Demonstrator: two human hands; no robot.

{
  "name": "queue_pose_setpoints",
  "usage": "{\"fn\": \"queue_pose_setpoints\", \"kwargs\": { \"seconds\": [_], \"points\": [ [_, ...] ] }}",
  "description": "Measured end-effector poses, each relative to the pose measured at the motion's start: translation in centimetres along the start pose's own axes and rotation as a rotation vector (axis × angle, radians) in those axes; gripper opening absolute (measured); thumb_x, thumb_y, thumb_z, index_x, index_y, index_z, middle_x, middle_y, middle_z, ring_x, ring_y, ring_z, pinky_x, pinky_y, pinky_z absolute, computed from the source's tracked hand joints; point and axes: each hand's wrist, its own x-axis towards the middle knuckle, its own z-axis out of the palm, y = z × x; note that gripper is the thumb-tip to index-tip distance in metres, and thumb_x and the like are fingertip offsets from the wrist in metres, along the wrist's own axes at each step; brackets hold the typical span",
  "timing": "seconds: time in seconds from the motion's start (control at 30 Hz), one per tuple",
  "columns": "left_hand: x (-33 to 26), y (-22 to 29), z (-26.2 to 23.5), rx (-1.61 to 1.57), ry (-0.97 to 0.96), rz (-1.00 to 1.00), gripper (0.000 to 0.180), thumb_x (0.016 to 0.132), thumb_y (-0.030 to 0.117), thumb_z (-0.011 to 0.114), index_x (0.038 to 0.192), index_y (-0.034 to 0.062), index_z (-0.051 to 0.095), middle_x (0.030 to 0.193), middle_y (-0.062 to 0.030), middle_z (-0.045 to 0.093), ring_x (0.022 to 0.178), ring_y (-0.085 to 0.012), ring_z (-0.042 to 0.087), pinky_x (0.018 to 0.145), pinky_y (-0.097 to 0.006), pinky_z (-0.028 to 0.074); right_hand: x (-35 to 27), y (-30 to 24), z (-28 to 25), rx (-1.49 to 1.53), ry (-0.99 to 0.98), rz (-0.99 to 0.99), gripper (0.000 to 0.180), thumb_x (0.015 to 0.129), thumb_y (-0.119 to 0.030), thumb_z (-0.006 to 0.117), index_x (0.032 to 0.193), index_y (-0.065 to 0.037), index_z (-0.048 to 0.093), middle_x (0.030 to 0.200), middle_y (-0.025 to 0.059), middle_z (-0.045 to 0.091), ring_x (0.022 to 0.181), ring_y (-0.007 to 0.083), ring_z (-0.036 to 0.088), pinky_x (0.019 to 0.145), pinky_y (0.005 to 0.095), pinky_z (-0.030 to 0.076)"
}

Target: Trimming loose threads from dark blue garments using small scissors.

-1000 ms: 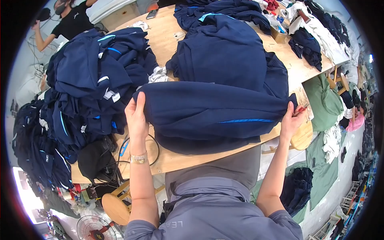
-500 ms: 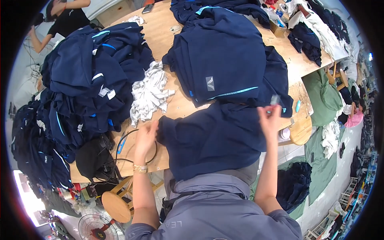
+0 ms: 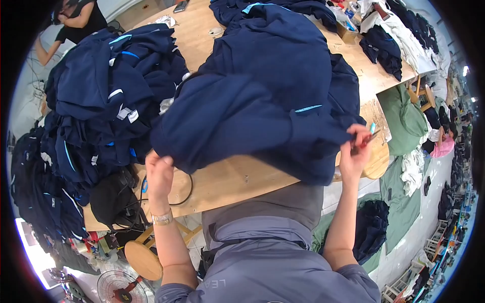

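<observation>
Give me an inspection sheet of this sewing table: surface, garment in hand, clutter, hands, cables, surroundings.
Surface: wooden table, mostly covered.
Job's things: navy garment held up over the table edge.
Clutter: navy garment pile left; black bag.
Grippers: left hand grips the lower hem; right hand grips the right edge, with a small tool.
Cables: black cable looped near the left hand.
Surroundings: stool, fan, green cloth.

Both hands lifted the navy garment (image 3: 242, 121) off the table, now covering the white rags.
</observation>
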Motion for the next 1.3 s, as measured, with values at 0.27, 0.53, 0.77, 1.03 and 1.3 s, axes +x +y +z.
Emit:
{"fn": "queue_pose_setpoints", "kwargs": {
  "seconds": [0.27, 0.53, 0.77, 1.03, 1.3],
  "points": [
    [-2.6, -2.7, -2.3, 1.35, -0.339, -0.538, 0.02, 0.078, 0.007, 0.053, 0.093, -0.001, 0.061, 0.085, -0.0157, 0.066, 0.081, -0.0262, 0.063, 0.073, -0.035, 0.047, -8.2, 3.9, -3.9, -0.137, -0.014, 0.756, 0.017, 0.07, 0.007, 0.05, 0.084, -0.004, 0.046, 0.06, -0.0034, 0.044, 0.046, 0.0024, 0.042, 0.04, 0.0186, 0.033],
    [-0.4, -1.6, 1.9, 1.206, 0.086, -0.369, 0.034, 0.082, 0.033, 0.059, 0.083, -0.0017, 0.057, 0.079, -0.0164, 0.063, 0.076, -0.0313, 0.061, 0.069, -0.038, 0.045, -4.9, 3.4, 4.9, -0.223, -0.118, 0.5, 0.038, 0.074, -0.02, 0.076, 0.083, -0.003, 0.044, 0.064, -0.0018, 0.05, 0.056, 0.0042, 0.045, 0.05, 0.0205, 0.038],
    [-1.2, -4.0, 4.1, 1.552, -0.082, -0.044, 0.041, 0.067, 0.024, 0.075, 0.097, 0.0045, 0.054, 0.076, -0.012, 0.058, 0.079, -0.0297, 0.055, 0.069, -0.039, 0.044, -5.5, 4.2, 10.4, -0.356, -0.324, 0.31, 0.034, 0.071, -0.017, 0.072, 0.084, -0.003, 0.044, 0.074, 0.0158, 0.056, 0.067, 0.0363, 0.056, 0.06, 0.0381, 0.045],
    [-2.3, -3.8, 7.4, 1.389, 0.198, 0.399, 0.025, 0.07, 0.009, 0.072, 0.088, 0.005, 0.056, 0.074, -0.0067, 0.054, 0.075, -0.0228, 0.052, 0.064, -0.033, 0.042, -5.0, 3.4, 3.2, 0.481, 0.398, 0.586, 0.02, 0.085, -0.005, 0.061, 0.081, -0.012, 0.042, 0.074, -0.0063, 0.041, 0.067, 0.0014, 0.038, 0.058, 0.0176, 0.033],
    [-5.4, -8.1, 11.6, -0.352, -0.295, -1.23, 0.051, 0.089, 0.047, 0.049, 0.111, 0.0021, 0.053, 0.098, -0.0096, 0.06, 0.09, -0.0166, 0.06, 0.065, -0.024, 0.05, -7.5, 1.9, 2.6, 0.962, 0.519, 0.823, 0.013, 0.087, -0.004, 0.056, 0.098, -0.009, 0.051, 0.09, 0.0, 0.058, 0.082, 0.0128, 0.06, 0.073, 0.03, 0.051]
  ]
}}
